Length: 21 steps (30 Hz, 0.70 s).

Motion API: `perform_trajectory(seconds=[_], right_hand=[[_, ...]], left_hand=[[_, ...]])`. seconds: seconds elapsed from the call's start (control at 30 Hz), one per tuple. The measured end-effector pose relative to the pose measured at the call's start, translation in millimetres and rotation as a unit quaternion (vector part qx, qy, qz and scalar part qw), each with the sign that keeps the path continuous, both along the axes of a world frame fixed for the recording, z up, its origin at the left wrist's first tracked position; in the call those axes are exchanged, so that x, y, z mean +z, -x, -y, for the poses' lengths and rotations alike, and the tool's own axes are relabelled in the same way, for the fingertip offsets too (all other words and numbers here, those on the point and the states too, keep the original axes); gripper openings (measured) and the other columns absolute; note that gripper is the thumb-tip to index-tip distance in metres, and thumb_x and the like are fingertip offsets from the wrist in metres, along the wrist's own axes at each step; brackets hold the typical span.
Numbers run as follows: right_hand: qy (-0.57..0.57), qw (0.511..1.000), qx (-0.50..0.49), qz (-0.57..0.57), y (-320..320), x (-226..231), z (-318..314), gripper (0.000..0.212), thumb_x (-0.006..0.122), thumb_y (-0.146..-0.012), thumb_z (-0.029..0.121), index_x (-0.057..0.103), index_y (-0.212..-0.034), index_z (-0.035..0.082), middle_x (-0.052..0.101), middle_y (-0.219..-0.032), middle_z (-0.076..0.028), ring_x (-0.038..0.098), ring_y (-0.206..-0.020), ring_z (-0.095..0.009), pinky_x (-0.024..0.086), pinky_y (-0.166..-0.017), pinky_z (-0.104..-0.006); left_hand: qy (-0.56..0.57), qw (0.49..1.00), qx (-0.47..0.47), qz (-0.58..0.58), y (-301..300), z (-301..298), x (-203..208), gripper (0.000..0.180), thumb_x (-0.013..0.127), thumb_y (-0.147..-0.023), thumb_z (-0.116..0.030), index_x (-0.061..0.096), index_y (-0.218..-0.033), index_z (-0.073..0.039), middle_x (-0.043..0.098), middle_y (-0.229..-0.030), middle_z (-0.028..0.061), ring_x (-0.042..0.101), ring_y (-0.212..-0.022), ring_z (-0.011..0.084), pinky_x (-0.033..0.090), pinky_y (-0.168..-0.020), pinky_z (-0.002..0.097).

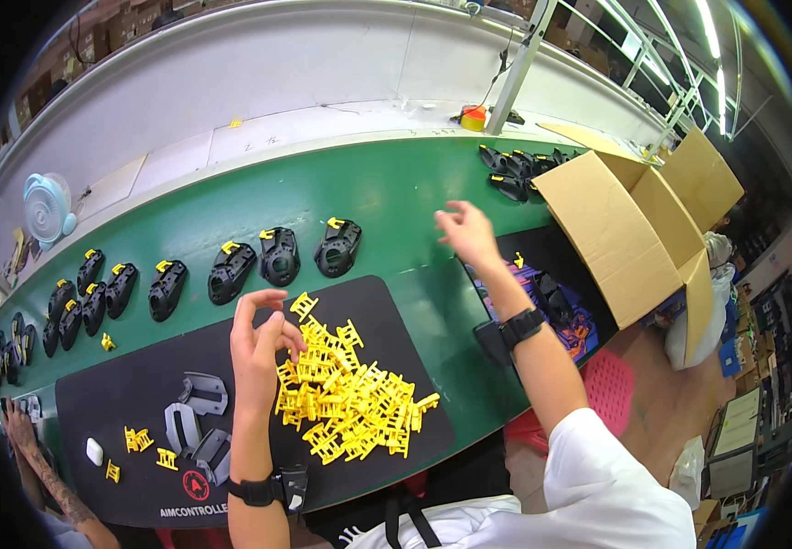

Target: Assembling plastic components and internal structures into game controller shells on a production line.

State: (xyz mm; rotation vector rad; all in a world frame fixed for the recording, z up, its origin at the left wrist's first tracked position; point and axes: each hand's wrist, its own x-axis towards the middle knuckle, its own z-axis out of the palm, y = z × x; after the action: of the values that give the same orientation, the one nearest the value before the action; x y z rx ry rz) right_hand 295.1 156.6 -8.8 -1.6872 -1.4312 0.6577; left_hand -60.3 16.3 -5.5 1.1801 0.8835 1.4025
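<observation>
My left hand (259,352) hovers at the left edge of a heap of small yellow plastic clips (350,393) on a black mat. Its fingers are bent and apart, and I see nothing held in them. One clip (304,306) lies just beside its fingertips. Out over the green bench, my right hand (469,233) is stretched forward with its fingers loosely apart and nothing visible in them. To its left stands a black plastic shell (337,249) with a yellow clip at its top. Similar shells (232,274) line up further left.
Grey curved plastic parts (204,393), a few loose clips (138,439) and a white case (94,451) lie on the mat (323,494). An open cardboard box (611,238) stands at the right, near more black shells (510,188). Another person's hand (19,428) is at the far left.
</observation>
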Motion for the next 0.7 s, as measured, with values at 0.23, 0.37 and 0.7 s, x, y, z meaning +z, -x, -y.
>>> perform_trajectory(seconds=[0.23,0.37,0.7], right_hand=[[-0.024,0.870,-0.197,0.452,-161.4,-16.4,-90.0,0.091,0.072,-0.081,0.029,0.028,-0.150,-0.009,0.026,-0.154,-0.035,0.027,-0.144,-0.049,0.023,-0.120,-0.0528],[0.146,0.857,-0.209,0.449,-145.0,-4.2,-109.9,0.077,0.072,-0.086,0.044,0.039,-0.151,0.016,0.018,-0.164,-0.023,0.020,-0.149,-0.046,0.028,-0.119,-0.0516],[-0.039,0.867,-0.047,0.494,-115.9,-6.2,-91.8,0.060,0.080,-0.079,0.019,0.056,-0.134,0.014,0.058,-0.121,-0.016,0.055,-0.113,-0.039,0.048,-0.092,-0.0484]], left_hand=[[0.008,1.000,0.007,-0.010,-7.0,-3.6,-4.8,0.017,0.050,-0.099,-0.006,0.057,-0.110,0.005,0.057,-0.095,0.0113,0.063,-0.063,0.0127,0.045,-0.051,0.0233],[0.019,0.999,0.028,-0.013,2.6,6.7,3.7,0.014,0.052,-0.099,-0.006,0.060,-0.106,0.004,0.059,-0.079,0.0052,0.059,-0.064,0.0096,0.043,-0.054,0.0228],[0.027,0.997,0.064,-0.017,9.9,-5.0,-5.3,0.015,0.051,-0.099,-0.006,0.062,-0.101,0.004,0.060,-0.077,0.0033,0.058,-0.060,0.0071,0.040,-0.051,0.0215]])
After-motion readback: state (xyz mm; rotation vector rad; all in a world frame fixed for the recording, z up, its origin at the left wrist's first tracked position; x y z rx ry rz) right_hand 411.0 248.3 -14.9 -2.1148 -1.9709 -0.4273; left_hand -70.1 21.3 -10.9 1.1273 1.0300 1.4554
